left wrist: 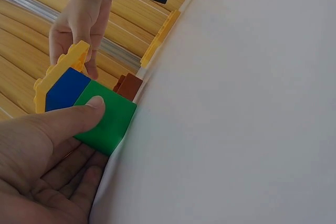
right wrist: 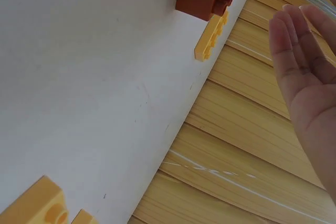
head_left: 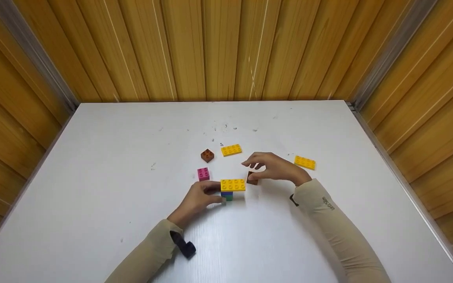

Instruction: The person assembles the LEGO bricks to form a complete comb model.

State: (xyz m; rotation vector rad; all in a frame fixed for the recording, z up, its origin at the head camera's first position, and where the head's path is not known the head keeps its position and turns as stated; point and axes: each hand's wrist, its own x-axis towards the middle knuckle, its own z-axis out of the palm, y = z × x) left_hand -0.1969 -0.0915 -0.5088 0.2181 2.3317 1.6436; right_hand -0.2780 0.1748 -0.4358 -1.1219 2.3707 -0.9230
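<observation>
My left hand [head_left: 199, 196] holds a small stack, its thumb pressed on the green brick [left wrist: 113, 124] at the bottom. A blue brick [left wrist: 68, 88] sits on the green one, and a long yellow brick [head_left: 232, 184] tops the stack, jutting out to the right. My right hand [head_left: 275, 167] hovers just right of the stack with its fingers loosely extended and nothing in its grip. Close under its thumb stands a brown brick [head_left: 253, 181], partly covered in the head view; its studs show in the right wrist view.
A pink brick [head_left: 203, 173] lies just beyond the left hand, with another brown brick [head_left: 207, 155] farther back. A flat yellow brick [head_left: 231, 150] lies behind the stack, a second yellow brick [head_left: 305, 162] right of the right hand. Wood-look panels [head_left: 218, 51] wall the white table [head_left: 112, 157].
</observation>
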